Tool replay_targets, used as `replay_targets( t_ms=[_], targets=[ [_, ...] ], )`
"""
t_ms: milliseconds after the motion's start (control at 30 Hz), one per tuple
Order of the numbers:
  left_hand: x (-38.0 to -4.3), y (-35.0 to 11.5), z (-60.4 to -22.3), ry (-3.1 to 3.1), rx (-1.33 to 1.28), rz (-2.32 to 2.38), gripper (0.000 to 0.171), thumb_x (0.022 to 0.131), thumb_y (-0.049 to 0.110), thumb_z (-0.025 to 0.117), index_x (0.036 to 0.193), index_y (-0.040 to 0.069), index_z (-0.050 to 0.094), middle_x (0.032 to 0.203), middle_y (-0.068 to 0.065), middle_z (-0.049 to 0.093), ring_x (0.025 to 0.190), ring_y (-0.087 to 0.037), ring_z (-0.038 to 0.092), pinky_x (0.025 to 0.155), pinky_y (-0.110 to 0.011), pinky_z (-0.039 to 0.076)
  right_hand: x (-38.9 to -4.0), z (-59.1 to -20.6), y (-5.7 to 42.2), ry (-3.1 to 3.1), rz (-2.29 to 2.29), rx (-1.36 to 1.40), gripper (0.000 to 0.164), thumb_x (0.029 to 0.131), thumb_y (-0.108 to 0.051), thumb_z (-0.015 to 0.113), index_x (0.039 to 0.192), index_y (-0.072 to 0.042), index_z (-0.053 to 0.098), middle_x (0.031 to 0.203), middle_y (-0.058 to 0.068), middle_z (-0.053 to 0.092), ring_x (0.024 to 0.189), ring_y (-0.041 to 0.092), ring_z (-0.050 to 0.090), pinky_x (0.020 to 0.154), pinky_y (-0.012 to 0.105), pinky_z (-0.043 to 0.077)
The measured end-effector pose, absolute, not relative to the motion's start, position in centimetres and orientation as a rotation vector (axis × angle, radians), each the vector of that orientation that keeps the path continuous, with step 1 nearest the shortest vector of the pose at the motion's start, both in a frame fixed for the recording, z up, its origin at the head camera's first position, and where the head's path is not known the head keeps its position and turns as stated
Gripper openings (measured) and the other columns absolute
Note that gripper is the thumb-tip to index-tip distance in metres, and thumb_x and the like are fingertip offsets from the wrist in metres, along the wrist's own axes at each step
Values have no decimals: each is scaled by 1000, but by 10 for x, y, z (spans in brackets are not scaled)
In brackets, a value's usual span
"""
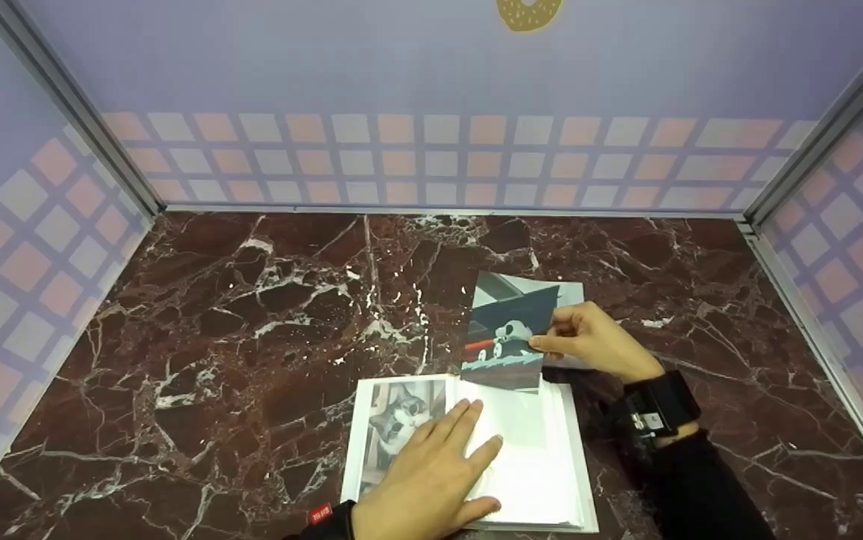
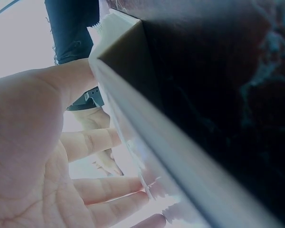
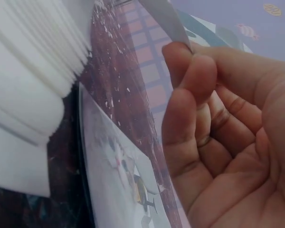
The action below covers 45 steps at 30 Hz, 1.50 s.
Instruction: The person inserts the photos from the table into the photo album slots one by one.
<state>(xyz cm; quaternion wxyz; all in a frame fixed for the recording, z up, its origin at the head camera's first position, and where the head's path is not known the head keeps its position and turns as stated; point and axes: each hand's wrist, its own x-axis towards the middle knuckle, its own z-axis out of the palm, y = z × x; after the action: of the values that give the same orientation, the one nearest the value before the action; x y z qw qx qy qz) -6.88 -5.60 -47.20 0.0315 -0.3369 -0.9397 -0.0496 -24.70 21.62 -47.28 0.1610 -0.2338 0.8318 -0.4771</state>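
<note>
Left hand (image 1: 431,469) across album (image 1: 532,480), card (image 1: 572,295) behind held picture (image 1: 506,334)

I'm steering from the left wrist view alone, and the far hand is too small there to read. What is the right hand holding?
Observer: The head view shows the right hand pinching a picture of a white cartoon dog.
Operator: Where is its lower edge?
Observer: At the top of the right page of the open album; whether it is tucked in, I cannot tell.
Operator: And what shows on the facing page?
Observer: A photo of a grey and white cat, partly covered by the left hand.
</note>
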Motion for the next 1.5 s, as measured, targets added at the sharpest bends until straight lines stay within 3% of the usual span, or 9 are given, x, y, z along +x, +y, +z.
replay_targets(
  t_ms=[200, 367, 700, 967, 1200, 1267, 1333, 1433, 1500],
  targets=[
    [-69, -56, -471, -2893, -1043, -152, 69, 89, 66, 59, 143, 23, 52, 158, -21, 36, 146, -34, 39, 107, -50, 47, -248, -472, 212, 2368, -1373, -670, 28, 90, -34, 75, 77, -10, 66, 74, 21, 71, 61, 37, 62, 47, 20, 37],
    [-70, -57, -470, -2901, -1046, -137, 70, 90, 66, 58, 145, 23, 51, 159, -21, 35, 146, -35, 38, 108, -50, 46, -247, -475, 204, 2398, -1445, -616, 28, 91, -36, 73, 89, -9, 68, 80, 14, 74, 72, 39, 68, 62, 31, 55],
    [-70, -56, -470, -2890, -1076, -180, 72, 92, 63, 57, 149, 21, 45, 161, -17, 34, 147, -32, 38, 110, -51, 45, -244, -482, 197, 2422, -1485, -577, 24, 91, -26, 74, 81, -6, 65, 72, 19, 71, 62, 34, 63, 53, 20, 43],
    [-69, -57, -472, -2875, -1090, -185, 73, 92, 60, 59, 151, 20, 43, 159, -16, 38, 145, -32, 41, 108, -51, 47, -242, -482, 199, 2302, -1438, -588, 31, 91, -30, 74, 80, -4, 63, 72, 4, 70, 65, 19, 65, 60, 25, 56],
    [-69, -57, -472, -2883, -1093, -182, 72, 92, 60, 59, 150, 21, 44, 160, -16, 37, 145, -32, 41, 108, -51, 47, -242, -483, 200, 2283, -1366, -656, 30, 91, -27, 75, 80, -2, 61, 72, 8, 70, 64, 18, 64, 59, 28, 56],
    [-70, -57, -473, -2869, -1097, -167, 71, 92, 61, 58, 149, 21, 46, 159, -17, 37, 145, -32, 42, 108, -50, 47, -243, -483, 199, 2274, -1392, -627, 29, 90, -27, 75, 87, -1, 62, 76, 9, 72, 66, 17, 65, 61, 28, 58],
    [-70, -57, -473, -2855, -1099, -152, 70, 92, 61, 58, 149, 21, 47, 158, -17, 38, 144, -32, 43, 108, -50, 47, -243, -484, 199, 2268, -1438, -595, 32, 90, -26, 75, 105, -1, 62, 80, 10, 72, 68, 15, 65, 64, 28, 58],
    [-69, -57, -472, -2848, -1102, -143, 69, 92, 61, 58, 148, 21, 47, 158, -17, 38, 144, -33, 43, 107, -50, 48, -243, -484, 198, 2235, -1538, -559, 57, 92, -24, 74, 140, -9, 47, 89, 12, 72, 75, 18, 68, 72, 32, 61],
    [-69, -57, -472, -2846, -1106, -144, 68, 93, 60, 58, 147, 21, 48, 159, -17, 38, 145, -33, 42, 107, -51, 48, -242, -483, 199, 2227, -1584, -573, 72, 93, -21, 72, 153, -19, 34, 92, 15, 71, 78, 21, 69, 75, 35, 61]
  ],
)
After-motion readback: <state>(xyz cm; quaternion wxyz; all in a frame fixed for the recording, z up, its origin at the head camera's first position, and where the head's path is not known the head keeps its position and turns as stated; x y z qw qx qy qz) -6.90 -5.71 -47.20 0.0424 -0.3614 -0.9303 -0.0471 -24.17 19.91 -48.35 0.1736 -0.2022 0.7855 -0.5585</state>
